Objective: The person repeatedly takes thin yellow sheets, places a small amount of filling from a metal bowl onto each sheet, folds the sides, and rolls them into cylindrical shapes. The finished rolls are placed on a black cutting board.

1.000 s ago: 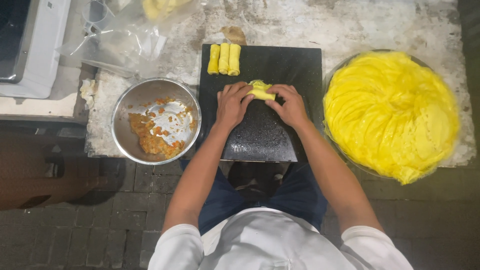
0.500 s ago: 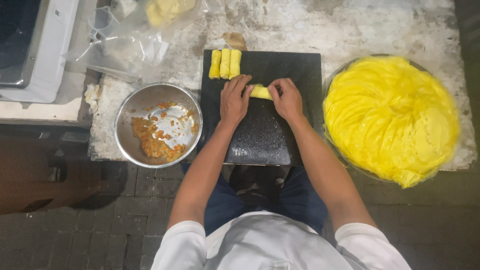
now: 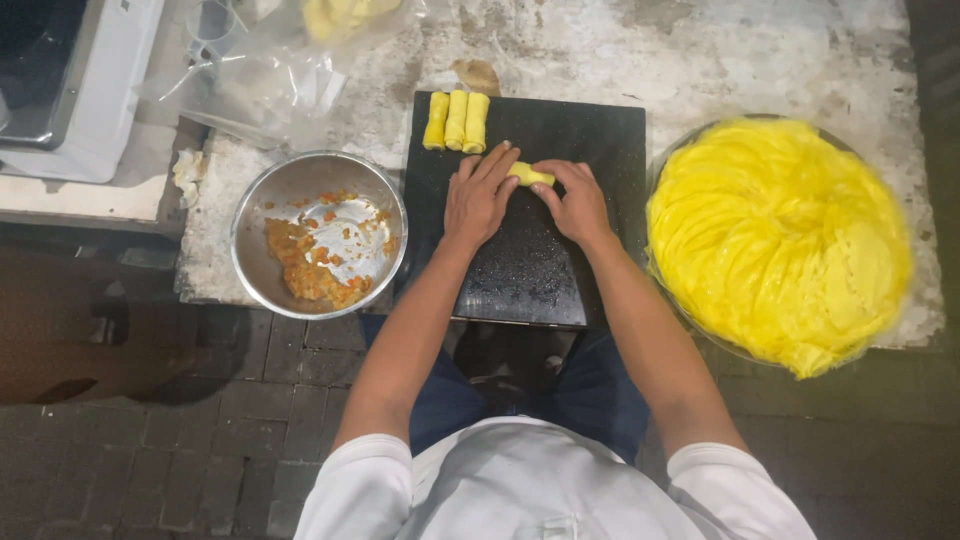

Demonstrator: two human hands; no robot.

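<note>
My left hand (image 3: 480, 200) and my right hand (image 3: 575, 203) are both on the black cutting board (image 3: 560, 280). Between them is a small yellow roll (image 3: 528, 175). My fingers curl over it from both sides and press it down onto the board, so both hands are closed on the roll. It lies near the top middle of the board, a bit tilted.

At about 11 o'clock from my hands, three finished yellow rolls (image 3: 456, 121) lie side by side, touching each other, at the top left corner of the board.

At 9 o'clock from the board, just beside it, sits a round metal bowl (image 3: 262, 205). It has some orange and white filling (image 3: 310, 270) in the bottom.

At 3 o'clock, just beside the board, is a big round tray (image 3: 668, 160) piled high with thin yellow wrappers (image 3: 780, 240).

All of this sits on a rough, stained stone table (image 3: 700, 50). At 10 o'clock, well apart from my hands, are some clear plastic bags (image 3: 260, 70) and a white box (image 3: 95, 90).
</note>
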